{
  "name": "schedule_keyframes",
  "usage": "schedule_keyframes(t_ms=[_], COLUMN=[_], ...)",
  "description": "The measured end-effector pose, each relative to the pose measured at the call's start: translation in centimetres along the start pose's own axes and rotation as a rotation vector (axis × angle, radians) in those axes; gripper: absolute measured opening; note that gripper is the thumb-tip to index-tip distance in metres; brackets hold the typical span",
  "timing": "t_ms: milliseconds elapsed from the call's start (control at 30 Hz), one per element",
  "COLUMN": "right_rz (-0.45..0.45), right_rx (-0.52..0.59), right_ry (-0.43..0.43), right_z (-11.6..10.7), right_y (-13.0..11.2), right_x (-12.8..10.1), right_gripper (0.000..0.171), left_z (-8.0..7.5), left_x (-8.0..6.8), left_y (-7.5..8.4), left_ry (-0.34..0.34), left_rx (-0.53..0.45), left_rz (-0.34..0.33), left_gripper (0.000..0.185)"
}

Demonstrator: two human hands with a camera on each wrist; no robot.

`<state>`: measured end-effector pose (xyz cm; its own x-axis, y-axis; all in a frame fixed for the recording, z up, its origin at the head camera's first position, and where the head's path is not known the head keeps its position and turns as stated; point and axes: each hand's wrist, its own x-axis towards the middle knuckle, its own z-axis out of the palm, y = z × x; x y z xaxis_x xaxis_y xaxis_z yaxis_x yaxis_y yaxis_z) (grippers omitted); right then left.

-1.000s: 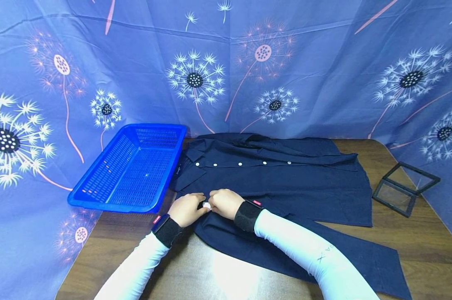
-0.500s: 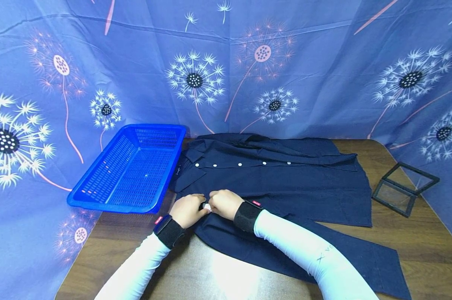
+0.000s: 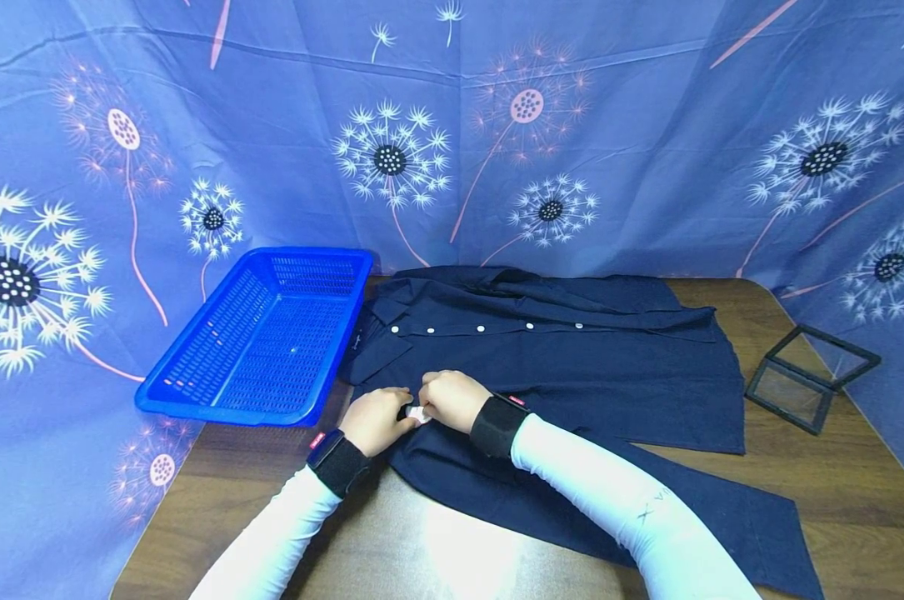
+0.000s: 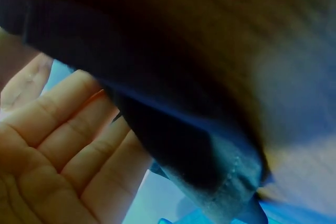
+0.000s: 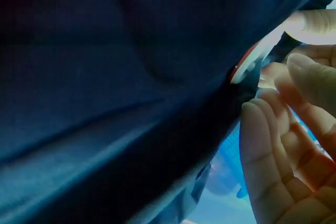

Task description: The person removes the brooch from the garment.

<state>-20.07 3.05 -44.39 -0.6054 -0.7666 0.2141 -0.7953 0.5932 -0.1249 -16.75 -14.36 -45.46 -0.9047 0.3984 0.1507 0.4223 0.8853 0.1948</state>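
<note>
A navy button-up shirt [image 3: 556, 367] lies on the table, collar toward the left, with a row of white buttons. At its near shoulder side my left hand [image 3: 377, 419] pinches the cloth and a small white badge-like piece [image 3: 419, 414], thumb on top. In the left wrist view, the left fingers [image 4: 79, 129] extend against the cloth's underside. The right wrist view shows the white piece [image 5: 257, 59] edge-on with a red rim. My right hand [image 3: 455, 402] is beside it, fingers bent; what its fingertips hold is hidden.
An open blue plastic basket [image 3: 264, 350] stands at the left of the wooden table [image 3: 219, 492], close to the collar. To the right, a hinged black frame with clear panels [image 3: 811, 375] stands opened. A blue dandelion-print curtain [image 3: 452, 125] hangs behind.
My right hand has shifted slightly up and away from the left hand, so more of the white piece shows. The left hand and shirt stay nearly still.
</note>
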Motion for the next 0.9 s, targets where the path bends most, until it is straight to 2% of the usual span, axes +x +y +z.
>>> schedule_keyframes(t_ms=[300, 600, 733, 900], right_rz=[-0.001, 0.059, 0.112, 0.195], right_rx=[0.036, 0.119, 0.166, 0.280], right_ry=[-0.033, -0.094, -0.124, -0.128], right_z=[0.3, 0.8, 1.1, 1.1], right_y=[0.4, 0.8, 1.0, 1.3], right_x=[0.1, 0.5, 0.9, 1.2], right_gripper=[0.012, 0.010, 0.011, 0.015], left_z=[0.0, 0.0, 0.1, 0.2], left_x=[0.1, -0.1, -0.1, -0.1], left_y=[0.0, 0.0, 0.0, -0.1], left_ry=[0.002, 0.009, 0.011, 0.012], left_rx=[-0.021, -0.023, -0.021, -0.027], left_rz=[-0.004, -0.008, -0.009, -0.003], left_gripper=[0.036, 0.036, 0.035, 0.035])
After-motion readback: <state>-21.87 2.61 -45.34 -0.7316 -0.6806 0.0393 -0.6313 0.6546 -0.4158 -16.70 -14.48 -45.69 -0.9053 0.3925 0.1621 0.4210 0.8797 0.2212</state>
